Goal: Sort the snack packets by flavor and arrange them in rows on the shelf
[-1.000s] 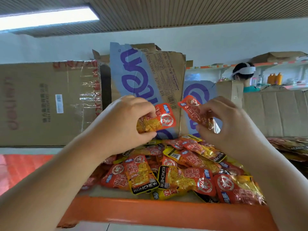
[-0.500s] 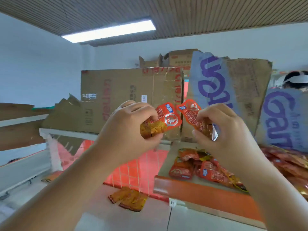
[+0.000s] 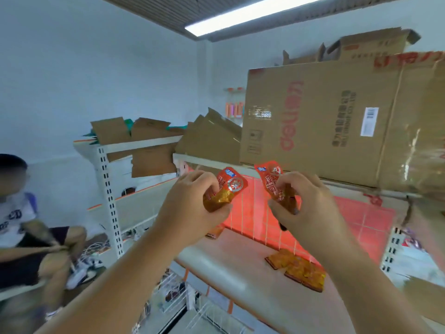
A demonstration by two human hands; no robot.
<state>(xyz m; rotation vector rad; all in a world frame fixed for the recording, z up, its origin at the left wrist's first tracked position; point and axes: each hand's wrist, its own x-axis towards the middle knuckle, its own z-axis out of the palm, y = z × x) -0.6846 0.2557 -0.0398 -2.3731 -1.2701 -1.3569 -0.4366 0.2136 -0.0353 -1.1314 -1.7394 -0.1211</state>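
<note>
My left hand (image 3: 190, 208) grips a red and yellow snack packet (image 3: 227, 189) at chest height. My right hand (image 3: 310, 210) pinches a second red snack packet (image 3: 273, 183) beside it, a short gap between the two. Both hover above a pale shelf board (image 3: 231, 268) backed by a red wire grid (image 3: 361, 220). A short row of orange packets (image 3: 297, 270) lies flat on that board near the grid. Another packet (image 3: 214, 231) lies farther back, partly hidden behind my left hand.
A large brown cardboard box (image 3: 320, 121) stands on the shelf above, with torn cardboard pieces (image 3: 212, 136) to its left. A person (image 3: 21, 225) sits low at the far left. A white slotted upright (image 3: 108, 203) and wire racks (image 3: 212, 314) stand below.
My view has swung left, away from the heap of packets, onto the shelf with the orange row. Both hands keep hold of their packets in the same pose.
</note>
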